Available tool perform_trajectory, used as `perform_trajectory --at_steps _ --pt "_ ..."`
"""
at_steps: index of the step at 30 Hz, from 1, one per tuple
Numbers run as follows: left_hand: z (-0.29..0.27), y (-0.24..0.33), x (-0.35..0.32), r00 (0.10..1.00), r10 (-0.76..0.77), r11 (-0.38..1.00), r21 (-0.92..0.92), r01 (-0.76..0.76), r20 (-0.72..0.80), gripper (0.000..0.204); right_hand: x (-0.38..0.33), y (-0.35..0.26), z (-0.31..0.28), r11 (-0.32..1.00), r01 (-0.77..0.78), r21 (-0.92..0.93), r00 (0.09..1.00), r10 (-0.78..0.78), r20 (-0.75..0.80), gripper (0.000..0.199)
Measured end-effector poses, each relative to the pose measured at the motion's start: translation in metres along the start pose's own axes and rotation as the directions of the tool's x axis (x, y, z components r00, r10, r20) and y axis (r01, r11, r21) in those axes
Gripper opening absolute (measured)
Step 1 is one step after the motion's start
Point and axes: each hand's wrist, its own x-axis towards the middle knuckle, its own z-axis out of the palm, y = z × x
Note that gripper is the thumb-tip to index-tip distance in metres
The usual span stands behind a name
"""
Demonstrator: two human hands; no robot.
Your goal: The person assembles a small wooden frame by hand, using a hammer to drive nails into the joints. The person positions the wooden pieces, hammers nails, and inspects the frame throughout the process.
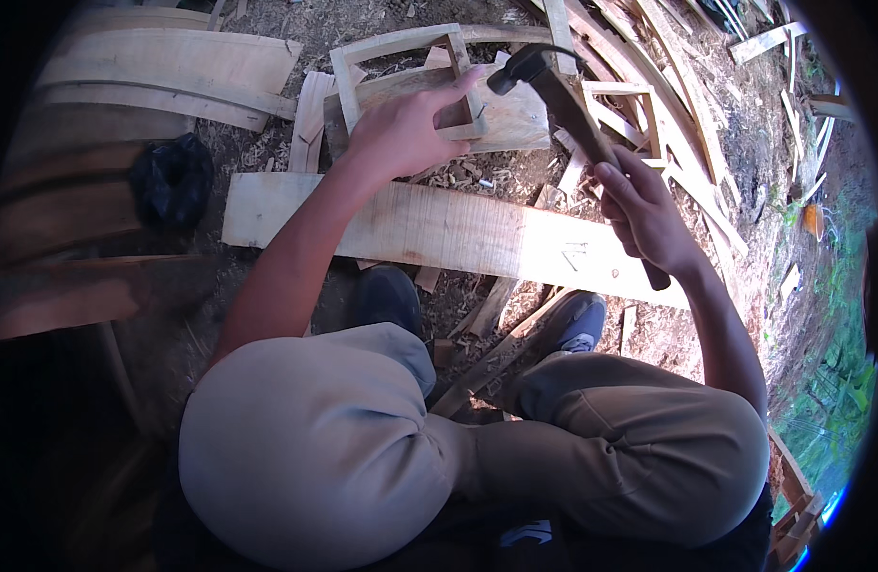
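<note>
Fingers point(622, 191) of the right hand point(644, 205) curl round a hammer point(571, 105) with a metal head. The left hand point(401, 138), spread wide, is over a boxy wood frame point(401, 40) on the left part of a flat board point(517, 116), whose right end has bare room. Dark cloth point(477, 545) has a pale print point(528, 533).

Hammer point(580, 119): dark metal head, brown handle, seemingly wood, matt. Frame point(401, 41): bare pale wood, matt. Plank point(458, 226): unvarnished wood, grain showing. Nails point(574, 254): metal. Bag point(172, 181): black plastic, glossy, crumpled. Trousers point(315, 439): matt cloth, creased.
</note>
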Motion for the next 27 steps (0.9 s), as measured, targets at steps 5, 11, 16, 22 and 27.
perform_trajectory --at_steps 5,11,16,22,27 --pt "0.001 -0.001 0.002 1.0 -0.016 0.999 -0.033 0.017 0.024 0.092 0.009 0.001 -0.003 0.945 -0.011 0.327 1.0 0.007 0.014 0.026" --pt "0.003 -0.002 0.002 1.0 -0.001 1.0 -0.005 0.001 -0.001 0.093 0.005 0.027 0.007 0.829 -0.223 0.514 0.974 0.164 0.157 0.031" --pt "0.0 0.001 0.002 0.999 -0.021 0.999 -0.026 0.022 0.027 0.091 0.009 0.02 0.002 0.88 -0.222 0.42 0.974 0.184 0.13 0.031" --pt "0.004 -0.002 -0.001 0.999 0.023 0.998 -0.057 -0.025 -0.034 0.092 0.007 0.018 0.002 0.889 -0.205 0.409 0.976 0.154 0.155 0.025" --pt "0.005 -0.003 -0.002 0.997 0.044 0.996 -0.072 -0.049 -0.066 0.094 0.007 0.005 0.002 0.922 -0.192 0.336 0.976 0.143 0.165 0.025"
